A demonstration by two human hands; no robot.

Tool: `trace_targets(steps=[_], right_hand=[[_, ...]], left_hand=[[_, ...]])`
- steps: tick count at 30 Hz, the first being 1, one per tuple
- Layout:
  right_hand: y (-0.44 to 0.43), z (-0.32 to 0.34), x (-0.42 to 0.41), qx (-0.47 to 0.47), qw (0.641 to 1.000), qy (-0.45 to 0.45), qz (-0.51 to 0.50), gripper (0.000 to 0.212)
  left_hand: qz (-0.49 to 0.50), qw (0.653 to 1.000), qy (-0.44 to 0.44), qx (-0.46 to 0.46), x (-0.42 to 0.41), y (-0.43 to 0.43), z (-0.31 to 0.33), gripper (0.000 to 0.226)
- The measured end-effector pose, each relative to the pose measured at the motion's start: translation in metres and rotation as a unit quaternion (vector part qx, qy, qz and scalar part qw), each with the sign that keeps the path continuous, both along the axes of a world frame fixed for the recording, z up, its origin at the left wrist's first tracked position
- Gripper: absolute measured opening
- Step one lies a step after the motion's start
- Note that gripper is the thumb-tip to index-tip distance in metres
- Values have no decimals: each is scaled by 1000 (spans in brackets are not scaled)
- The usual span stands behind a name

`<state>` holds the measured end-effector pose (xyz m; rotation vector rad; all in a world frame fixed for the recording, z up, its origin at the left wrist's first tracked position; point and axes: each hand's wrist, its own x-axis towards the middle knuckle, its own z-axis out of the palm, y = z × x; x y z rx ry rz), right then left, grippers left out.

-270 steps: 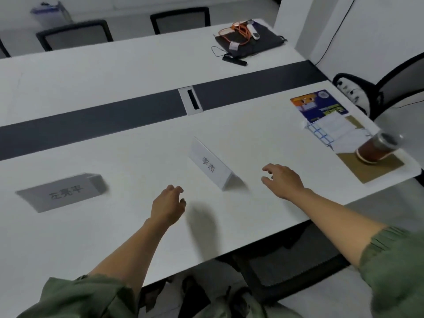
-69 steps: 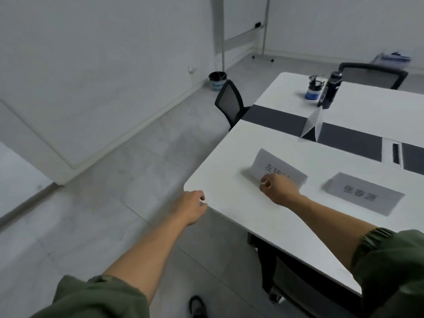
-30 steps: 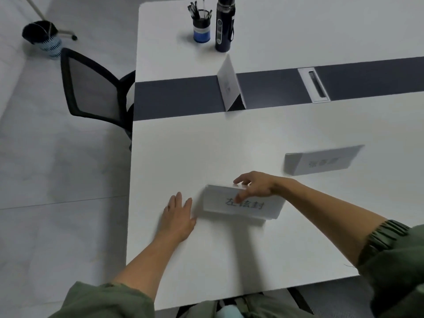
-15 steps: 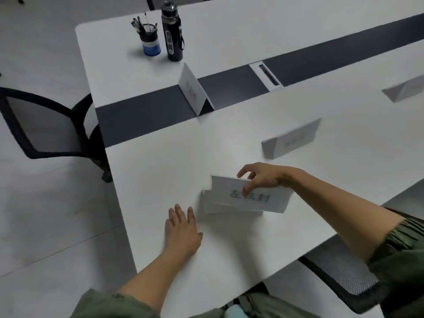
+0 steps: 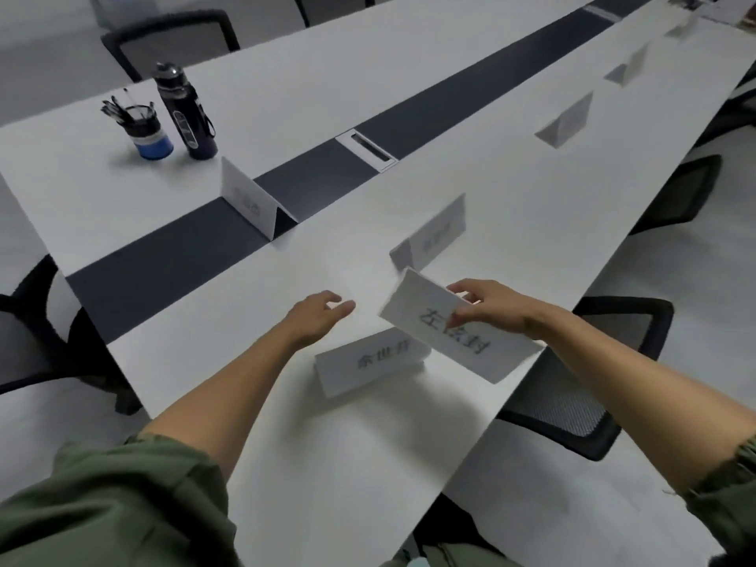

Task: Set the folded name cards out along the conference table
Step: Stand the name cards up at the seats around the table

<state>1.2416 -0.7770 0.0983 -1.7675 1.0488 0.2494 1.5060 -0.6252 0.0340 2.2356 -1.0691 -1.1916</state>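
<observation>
Hidden: held card [image 5: 454, 335] covers the right end of near card [image 5: 368, 364]; the thumb [image 5: 455, 320] of the right hand [image 5: 489, 308] hides part of the held card's print.
Blurred: print on mid card [image 5: 437, 235], strip card [image 5: 248, 201] and far cards [image 5: 566, 122] is too soft to read.
Cut off: table [image 5: 388, 464] runs out of frame at the far right.
Right hand: pinches held card near its top edge, thumb on the printed face, fingers behind; forearm reaches in from the right.
Held card: off the table, tilted, just right of left hand [image 5: 317, 317].
Left hand: holds nothing, fingers loose, pointing toward held card; whether it touches the table, cannot tell.
Near card: stands on the table, just below the gap between the hands.
Mid card: just beyond right hand.
Strip card: on dark strip [image 5: 163, 263], well beyond left hand.
Bottle [image 5: 186, 112], pen cup [image 5: 146, 130]: side by side, far beyond left hand.
</observation>
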Motion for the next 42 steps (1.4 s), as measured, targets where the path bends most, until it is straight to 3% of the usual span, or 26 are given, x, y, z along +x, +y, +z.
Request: trace_targets(steps=[3, 6, 9, 13, 17, 21, 23, 26, 29, 34, 38, 42], right_hand=[[5, -2, -32, 13, 998, -8, -64, 49], [13, -9, -68, 29, 993, -4, -118, 47], [18, -19, -100, 48, 986, 8, -159, 40], [24, -33, -132, 75, 976, 10, -205, 32], [17, -34, -152, 102, 968, -19, -227, 52], [6, -19, -182, 123, 955, -74, -260, 41], [2, -7, -207, 126, 947, -102, -277, 33], [-6, 8, -255, 112, 944, -124, -284, 31], [-13, 29, -324, 90, 941, -128, -300, 34], [-23, 40, -450, 48, 931, -102, -346, 67], [-40, 45, -548, 22, 903, -92, -419, 30], [-65, 39, -612, 18, 879, -101, -466, 21]], left_hand=[[-88, 988, 101, 73, -23, -16, -2, 82], [-162, 977, 67, 122, -36, -25, -19, 85], [-159, 976, 63, 137, -35, -32, -29, 83], [-137, 978, 67, 139, -34, -36, -30, 100], [-143, 979, 43, 140, -41, -49, -9, 89], [-154, 982, 29, 100, -78, -77, 44, 61], [-157, 985, 28, 62, -112, -92, 69, 55], [-150, 987, 52, 19, -174, -108, 91, 63], [-150, 986, 74, -20, -260, -127, 103, 50], [-188, 976, 102, -41, -395, -163, 114, 52], [-245, 962, 113, -48, -494, -202, 124, 40], [-294, 949, 102, -47, -564, -253, 120, 47]])
